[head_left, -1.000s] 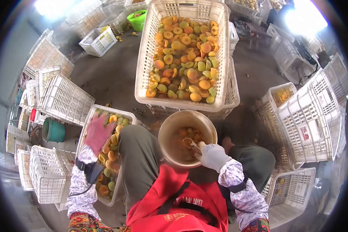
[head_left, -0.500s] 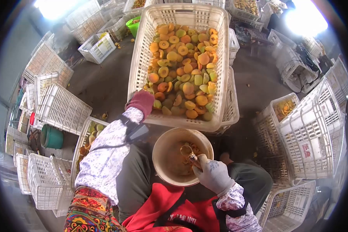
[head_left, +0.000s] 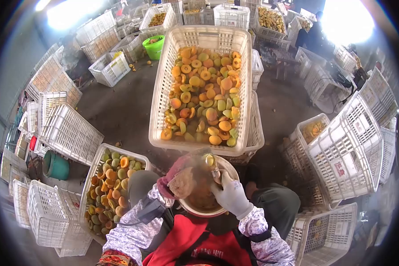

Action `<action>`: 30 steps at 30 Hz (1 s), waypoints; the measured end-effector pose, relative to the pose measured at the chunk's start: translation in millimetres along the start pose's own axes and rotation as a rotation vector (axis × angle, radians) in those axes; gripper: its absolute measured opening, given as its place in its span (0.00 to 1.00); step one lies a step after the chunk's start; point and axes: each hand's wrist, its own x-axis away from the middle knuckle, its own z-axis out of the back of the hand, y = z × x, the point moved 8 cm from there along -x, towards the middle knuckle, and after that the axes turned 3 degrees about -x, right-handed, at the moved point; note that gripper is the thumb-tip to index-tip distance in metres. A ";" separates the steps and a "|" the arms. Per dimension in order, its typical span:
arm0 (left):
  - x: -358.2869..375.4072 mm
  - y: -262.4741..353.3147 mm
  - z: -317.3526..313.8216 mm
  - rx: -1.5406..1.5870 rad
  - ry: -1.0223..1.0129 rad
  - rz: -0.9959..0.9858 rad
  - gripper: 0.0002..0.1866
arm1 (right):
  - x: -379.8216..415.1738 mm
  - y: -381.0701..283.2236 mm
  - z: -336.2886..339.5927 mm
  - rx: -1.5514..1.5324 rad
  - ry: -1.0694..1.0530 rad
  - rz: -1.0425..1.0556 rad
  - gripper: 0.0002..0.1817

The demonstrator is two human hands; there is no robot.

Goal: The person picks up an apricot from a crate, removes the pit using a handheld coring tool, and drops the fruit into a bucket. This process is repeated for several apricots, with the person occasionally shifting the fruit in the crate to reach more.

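My right hand [head_left: 232, 195], in a white knit glove, is closed round a short-handled pitting tool [head_left: 214, 170] with a ring-shaped metal head. Something yellowish shows at the ring. Over the left side of a white bucket [head_left: 229, 167] is my left hand [head_left: 179, 179], in a dark red glove. Motion smears its fingers, so whether they hold anything cannot be made out. The bucket stands between my knees with brownish bits inside. In front, a large white crate [head_left: 156, 111] holds many halved orange and green stone fruits [head_left: 204, 95], apricots or peaches by their look.
At my left, another crate [head_left: 91, 177] holds more fruit halves [head_left: 113, 190]. Stacked white crates stand on the left [head_left: 71, 133] and right [head_left: 341, 150]. A dark green bucket [head_left: 56, 165] is at the left, and a bright green one [head_left: 154, 48] sits farther back.
My left hand has moved from the big crate's near left corner back over the bucket. The pitting tool is slightly higher. My view has shifted, showing more of the left crate.
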 end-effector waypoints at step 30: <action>-24.4 -68.9 28.3 0.659 -0.334 0.155 0.28 | 0.1 10.9 -1.1 0.366 0.180 0.189 0.26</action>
